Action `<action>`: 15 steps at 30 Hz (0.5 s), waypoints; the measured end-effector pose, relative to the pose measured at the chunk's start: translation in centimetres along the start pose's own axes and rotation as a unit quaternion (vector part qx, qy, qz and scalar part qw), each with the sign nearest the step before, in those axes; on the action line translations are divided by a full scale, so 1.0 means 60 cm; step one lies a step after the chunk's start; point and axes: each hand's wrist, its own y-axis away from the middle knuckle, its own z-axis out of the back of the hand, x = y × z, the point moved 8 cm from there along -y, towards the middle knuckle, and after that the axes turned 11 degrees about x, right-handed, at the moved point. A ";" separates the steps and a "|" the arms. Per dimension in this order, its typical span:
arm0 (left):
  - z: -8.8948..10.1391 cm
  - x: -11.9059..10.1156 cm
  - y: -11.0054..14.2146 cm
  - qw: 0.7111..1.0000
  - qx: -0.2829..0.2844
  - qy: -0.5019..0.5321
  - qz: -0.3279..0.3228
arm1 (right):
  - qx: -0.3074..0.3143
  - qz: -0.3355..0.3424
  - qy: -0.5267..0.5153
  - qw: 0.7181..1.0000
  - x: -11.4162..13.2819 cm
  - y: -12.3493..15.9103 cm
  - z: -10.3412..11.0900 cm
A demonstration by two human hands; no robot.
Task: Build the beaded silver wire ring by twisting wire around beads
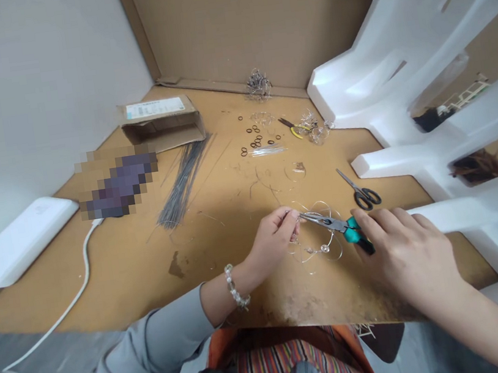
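My left hand [273, 238] is closed in a pinch on a thin looped wire piece [320, 249] with small clear beads, held just above the brown board [201, 242]. My right hand [404, 251] grips teal-handled pliers [340, 226]. The pliers' metal jaws point left and meet the wire right beside my left fingertips. A beaded bracelet sits on my left wrist.
Black-handled scissors [361, 192] lie just behind the pliers. A bundle of grey wires [183, 180], small dark rings [256, 139], yellow-handled pliers [290, 126], a cardboard box [161, 121] and a white power bank [11, 241] with its cable lie around. White foam packing [440, 98] stands on the right.
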 end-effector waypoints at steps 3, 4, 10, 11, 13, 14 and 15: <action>0.000 0.000 0.000 1.000 0.002 -0.003 0.004 | 0.002 0.007 -0.005 1.000 -0.001 0.000 -0.003; -0.001 -0.001 0.000 1.000 0.003 -0.007 0.006 | 0.003 0.007 -0.006 1.000 -0.001 0.000 -0.005; -0.001 0.003 -0.001 0.999 0.007 -0.040 0.017 | 0.045 -0.018 -0.012 0.999 -0.005 -0.004 -0.018; -0.001 0.006 -0.002 0.999 0.010 -0.044 0.019 | 0.057 -0.024 -0.012 0.998 -0.004 -0.005 -0.021; 0.000 0.014 -0.006 0.998 0.011 -0.048 0.026 | 0.079 -0.035 -0.012 0.996 -0.001 -0.006 -0.024; 0.002 0.019 -0.008 0.998 0.008 -0.047 0.031 | 0.086 -0.039 -0.013 0.995 0.000 -0.005 -0.024; 0.005 0.023 -0.011 0.998 0.003 -0.044 0.036 | 0.091 -0.043 -0.016 0.995 0.000 -0.003 -0.023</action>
